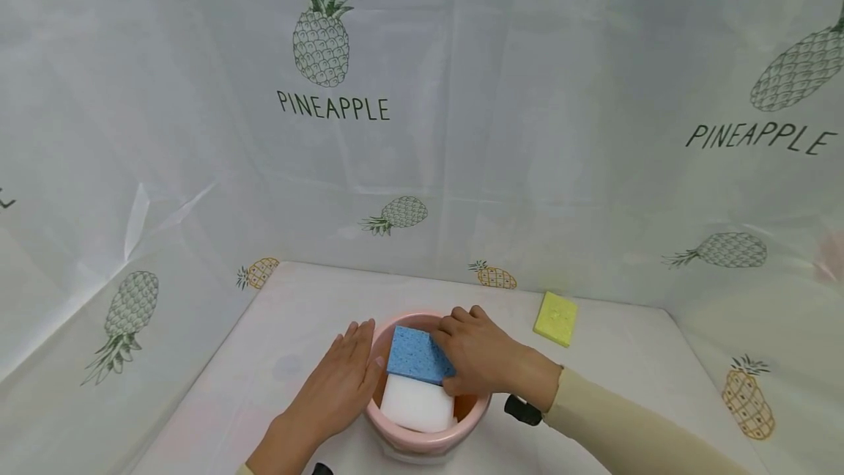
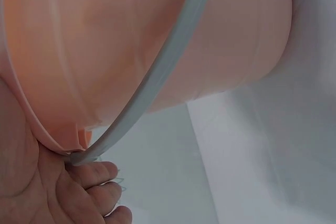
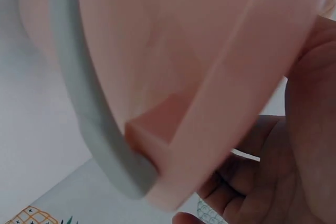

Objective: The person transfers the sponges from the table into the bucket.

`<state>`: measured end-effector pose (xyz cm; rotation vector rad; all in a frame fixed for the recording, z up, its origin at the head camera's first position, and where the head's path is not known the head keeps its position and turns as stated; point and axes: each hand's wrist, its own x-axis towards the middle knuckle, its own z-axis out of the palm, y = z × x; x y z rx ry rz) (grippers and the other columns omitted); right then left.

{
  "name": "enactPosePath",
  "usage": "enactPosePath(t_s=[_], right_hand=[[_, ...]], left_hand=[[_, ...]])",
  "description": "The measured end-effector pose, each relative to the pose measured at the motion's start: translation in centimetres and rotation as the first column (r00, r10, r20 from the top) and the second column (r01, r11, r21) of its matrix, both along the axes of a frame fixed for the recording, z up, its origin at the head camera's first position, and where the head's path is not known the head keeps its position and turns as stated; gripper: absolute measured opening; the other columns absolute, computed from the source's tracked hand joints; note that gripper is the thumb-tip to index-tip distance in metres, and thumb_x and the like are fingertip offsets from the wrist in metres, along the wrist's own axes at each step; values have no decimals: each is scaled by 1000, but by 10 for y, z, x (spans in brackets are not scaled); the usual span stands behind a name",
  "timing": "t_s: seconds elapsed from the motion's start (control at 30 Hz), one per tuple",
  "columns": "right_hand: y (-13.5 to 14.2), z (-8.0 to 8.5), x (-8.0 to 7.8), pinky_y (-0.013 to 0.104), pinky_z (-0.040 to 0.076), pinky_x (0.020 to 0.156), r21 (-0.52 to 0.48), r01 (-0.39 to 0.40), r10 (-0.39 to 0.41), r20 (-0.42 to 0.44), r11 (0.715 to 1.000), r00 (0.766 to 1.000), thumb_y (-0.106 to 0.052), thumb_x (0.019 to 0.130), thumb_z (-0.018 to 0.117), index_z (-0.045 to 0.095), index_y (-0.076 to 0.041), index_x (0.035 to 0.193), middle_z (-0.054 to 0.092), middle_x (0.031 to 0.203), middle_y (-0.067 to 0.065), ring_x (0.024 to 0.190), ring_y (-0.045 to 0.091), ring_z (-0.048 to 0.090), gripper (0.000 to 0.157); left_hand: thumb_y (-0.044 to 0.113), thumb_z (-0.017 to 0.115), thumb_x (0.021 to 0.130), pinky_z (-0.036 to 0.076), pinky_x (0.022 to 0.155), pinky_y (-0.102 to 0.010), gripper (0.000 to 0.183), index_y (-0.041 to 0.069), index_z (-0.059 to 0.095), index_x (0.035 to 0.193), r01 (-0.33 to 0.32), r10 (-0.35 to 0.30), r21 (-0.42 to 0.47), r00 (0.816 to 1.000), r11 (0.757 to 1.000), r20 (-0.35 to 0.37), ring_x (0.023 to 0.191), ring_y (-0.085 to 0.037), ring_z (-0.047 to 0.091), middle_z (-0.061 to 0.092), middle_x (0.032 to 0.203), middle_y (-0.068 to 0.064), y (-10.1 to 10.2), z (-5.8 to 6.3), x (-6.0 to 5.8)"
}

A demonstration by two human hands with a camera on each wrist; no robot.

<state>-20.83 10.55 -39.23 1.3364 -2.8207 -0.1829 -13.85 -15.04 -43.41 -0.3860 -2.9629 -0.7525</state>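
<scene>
A pink bucket (image 1: 430, 441) with a grey handle (image 2: 152, 77) stands before me. In it a blue sponge (image 1: 415, 355) lies above a white sponge block (image 1: 418, 403). My right hand (image 1: 480, 354) reaches over the bucket's right rim and grips the blue sponge by its right side, thumb at the near corner. In the right wrist view its curled fingers show past the rim, and the sponge is hidden. At the left rim, my left hand (image 1: 338, 380) rests with fingers extended; the left wrist view shows its palm against the rim beside the handle's end.
To the right, toward the back of the white table (image 1: 606, 387), lies a yellow sponge (image 1: 556, 319). A pale curtain (image 1: 527, 130) printed with pineapples hangs behind the table and along both sides.
</scene>
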Motion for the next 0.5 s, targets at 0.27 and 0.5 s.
enactPosePath(t_s=[0.27,0.5], right_hand=[[6,7,3,44,48,98,-47,16,-14,48,999,999,-51,91,76,62,-11,146,66,135,4,121,22,57,70],[11,9,5,46,48,103,-61,28,-22,96,998,995,-53,96,73,64,-12,145,65,138,4,126,23,57,65]], left_hand=[[33,45,113,25,131,-55,62,-5,34,162,-1,1,-10,1000,1000,-13,160,-37,28,35,169,-19,0,0,0],[33,44,113,25,131,-55,62,-5,34,162,-1,1,-9,1000,1000,-19,160,-37,28,36,169,-18,1,-2,-1]])
